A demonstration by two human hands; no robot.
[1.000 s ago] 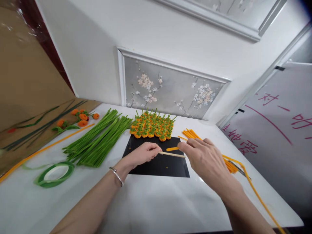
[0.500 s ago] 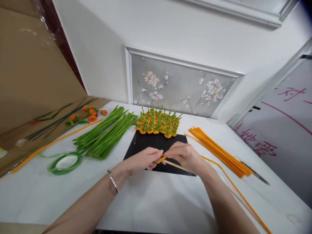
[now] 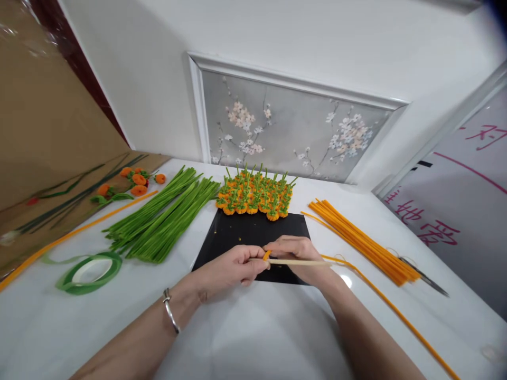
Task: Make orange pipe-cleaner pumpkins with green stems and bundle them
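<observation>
Over the black mat (image 3: 229,237), my left hand (image 3: 237,266) pinches a thin wooden stick (image 3: 301,262) that points to the right, nearly level. A short bit of orange pipe cleaner (image 3: 266,255) wraps around the stick between my fingertips. My right hand (image 3: 295,253) has its fingers closed on the orange pipe cleaner, right beside my left thumb. A long orange length (image 3: 388,301) emerges past my right wrist and trails along the table to the front right; its link to the wrapped bit is hidden behind the hand.
Orange flower heads with green stems (image 3: 255,192) stand packed behind the mat. Green pipe cleaners (image 3: 162,221) and a roll of green tape (image 3: 90,272) lie left. At right are a bundle of orange pipe cleaners (image 3: 360,243) and a dark pointed tool (image 3: 431,282). Finished orange flowers (image 3: 138,184) lie back left.
The stick has swung from sloping down rightward to nearly level. My right hand has shifted its fingers around the orange pipe cleaner. The whole view has tilted slightly.
</observation>
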